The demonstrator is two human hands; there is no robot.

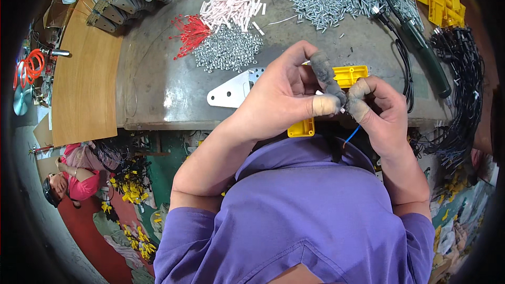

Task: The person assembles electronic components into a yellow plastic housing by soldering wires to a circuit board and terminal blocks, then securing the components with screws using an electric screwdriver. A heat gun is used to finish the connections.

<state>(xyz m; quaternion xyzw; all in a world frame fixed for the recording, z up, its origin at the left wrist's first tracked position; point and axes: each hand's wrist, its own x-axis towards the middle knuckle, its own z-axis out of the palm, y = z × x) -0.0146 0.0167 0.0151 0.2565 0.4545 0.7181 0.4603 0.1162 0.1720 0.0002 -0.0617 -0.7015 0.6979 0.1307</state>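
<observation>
Both of my hands meet above the near edge of the bench, fingertips almost touching. My left hand [294, 92], with tape on the thumb and a dark-stained finger covering, pinches a small white piece [319, 93]. My right hand [380, 108], its fingertips taped too, is closed beside it, and a thin blue wire [352, 135] hangs from under its thumb. The fingers hide where wire and white piece might join. Behind the hands lies a yellow plastic shell [351, 76]; another yellow shell [301, 128] shows below my left wrist. Left of that hand lies a tapered metal plate [230, 92].
Toward the back are piles of pale sleeves [231, 5], metal nuts [227, 48], red wire pieces [192, 34] and bolts [336, 8]. A dark green-handled tool [428, 58] and black cables [457, 84] lie right. Metal brackets [118, 2] stand back left; another person [76, 176] is lower left.
</observation>
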